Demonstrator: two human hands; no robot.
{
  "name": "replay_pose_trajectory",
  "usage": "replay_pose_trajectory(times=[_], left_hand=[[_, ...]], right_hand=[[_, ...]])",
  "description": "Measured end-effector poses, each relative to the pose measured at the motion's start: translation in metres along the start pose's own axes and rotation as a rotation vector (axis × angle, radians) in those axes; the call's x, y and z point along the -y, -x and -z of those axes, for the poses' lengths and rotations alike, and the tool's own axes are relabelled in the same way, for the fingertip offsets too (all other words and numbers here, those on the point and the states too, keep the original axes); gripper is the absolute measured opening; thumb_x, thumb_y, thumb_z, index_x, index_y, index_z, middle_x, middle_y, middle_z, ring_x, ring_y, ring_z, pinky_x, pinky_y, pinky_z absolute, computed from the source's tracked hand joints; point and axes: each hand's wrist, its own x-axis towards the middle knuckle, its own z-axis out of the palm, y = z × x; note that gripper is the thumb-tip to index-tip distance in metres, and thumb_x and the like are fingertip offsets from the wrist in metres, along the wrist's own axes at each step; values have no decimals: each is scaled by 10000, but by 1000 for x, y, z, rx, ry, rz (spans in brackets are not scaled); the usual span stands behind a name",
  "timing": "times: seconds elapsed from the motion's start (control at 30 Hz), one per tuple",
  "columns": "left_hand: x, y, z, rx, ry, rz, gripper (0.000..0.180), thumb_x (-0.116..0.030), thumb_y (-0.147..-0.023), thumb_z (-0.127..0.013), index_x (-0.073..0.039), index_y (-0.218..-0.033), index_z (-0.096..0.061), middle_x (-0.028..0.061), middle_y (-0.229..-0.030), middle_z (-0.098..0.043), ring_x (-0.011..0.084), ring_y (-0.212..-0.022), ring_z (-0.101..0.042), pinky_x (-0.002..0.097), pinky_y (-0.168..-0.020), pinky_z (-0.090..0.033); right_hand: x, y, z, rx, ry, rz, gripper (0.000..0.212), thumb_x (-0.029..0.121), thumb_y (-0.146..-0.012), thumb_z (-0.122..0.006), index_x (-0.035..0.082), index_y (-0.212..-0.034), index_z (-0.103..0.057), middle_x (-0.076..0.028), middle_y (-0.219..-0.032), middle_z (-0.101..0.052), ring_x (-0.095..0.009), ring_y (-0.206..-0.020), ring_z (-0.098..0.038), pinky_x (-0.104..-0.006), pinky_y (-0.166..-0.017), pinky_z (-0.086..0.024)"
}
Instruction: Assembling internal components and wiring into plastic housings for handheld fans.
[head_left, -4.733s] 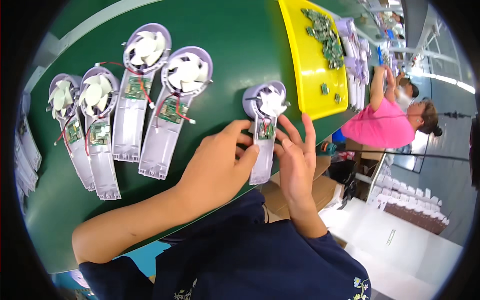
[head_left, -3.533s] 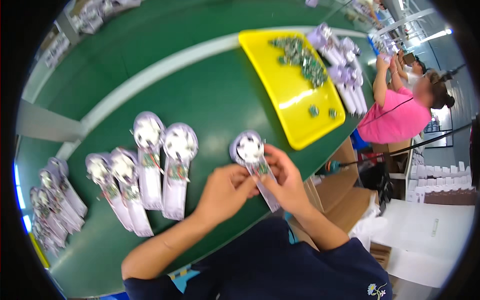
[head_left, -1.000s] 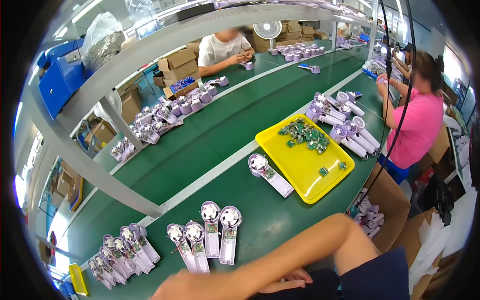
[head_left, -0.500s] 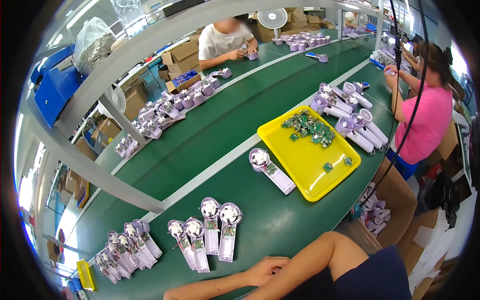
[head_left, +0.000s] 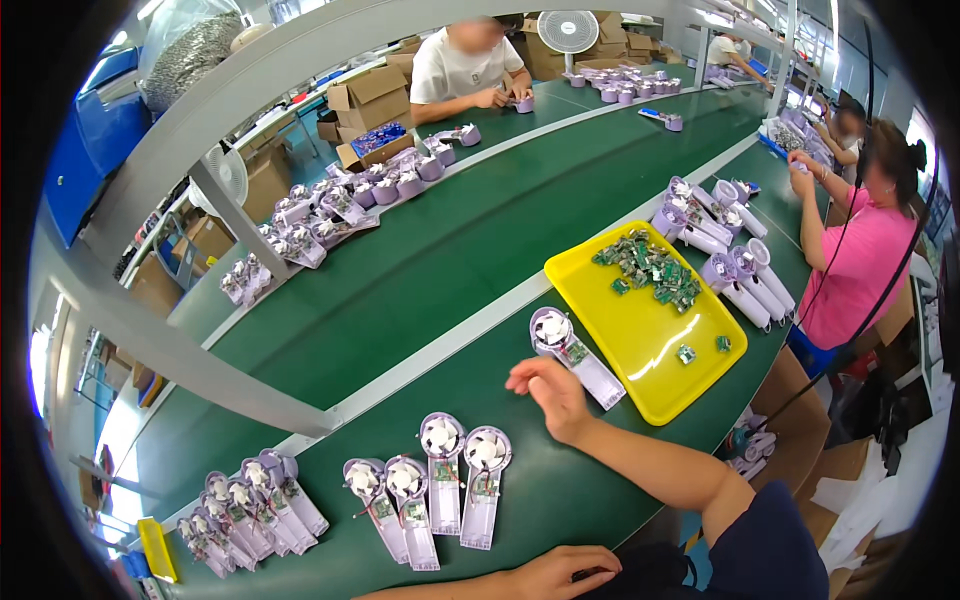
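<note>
My right hand [head_left: 553,400] hovers over the green work surface, its fingers loosely bent and apart, with nothing seen in them. Just beyond it lies a lilac handheld fan [head_left: 578,355], its casing open on white blades and a small green circuit board. Low in the picture, close to my body, my left hand [head_left: 572,573] rests with relaxed, parted fingers and no visible object. Several similar open fans [head_left: 443,480] lie side by side to its upper left. A yellow tray [head_left: 640,385] of small green circuit boards [head_left: 650,268] sits beyond the single fan.
More open fans [head_left: 250,505] are bunched at the left, near a metal post. White-handled fans [head_left: 750,285] lie right of the tray. A metal strip [head_left: 440,350] divides the table. Two co-workers sit across [head_left: 465,75] and at right [head_left: 850,250]. A carton [head_left: 800,400] stands below the right edge.
My right forearm has swung up and away from my left hand, bringing the right hand into sight beside the single fan. My left hand has shifted slightly right and nearer; the view has shifted slightly.
</note>
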Motion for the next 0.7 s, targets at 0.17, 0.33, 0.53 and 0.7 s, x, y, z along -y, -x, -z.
replay_pose_trajectory(times=[0.17,0.33,0.53,0.7], left_hand=[[0,4,7,-50,156,17,138,-102,-1015,-669,13,-1081,-709,160,-1080,-730,320,-985,-716,405,-876,-575],[-5,-3,15,-38,248,68,167,-128,-1034,-656,16,-1097,-714,161,-1097,-730,310,-993,-715,400,-883,-573],[37,27,6,183,419,160,292,-114,-1049,-623,-39,-1325,-567,128,-1297,-569,212,-1206,-556,335,-1024,-444],[48,-29,14,129,355,70,225,-76,-1078,-536,-31,-1297,-549,91,-1220,-583,184,-1105,-559,312,-1007,-434]], right_hand=[[-4,-5,-11,148,74,-69,322,165,-1059,-589,18,-1344,-565,-90,-1128,-697,-127,-977,-643,-297,-881,-523],[-5,-11,0,151,-5,-225,332,186,-1062,-599,27,-1351,-566,-89,-1113,-699,-129,-964,-653,-290,-864,-529],[-15,-15,-8,220,-43,-266,337,202,-1071,-581,36,-1364,-569,-81,-1110,-691,-121,-966,-643,-304,-872,-552],[-22,-5,3,162,-45,-300,327,244,-1082,-588,39,-1336,-594,-50,-1056,-688,-96,-901,-625,-259,-794,-523]])
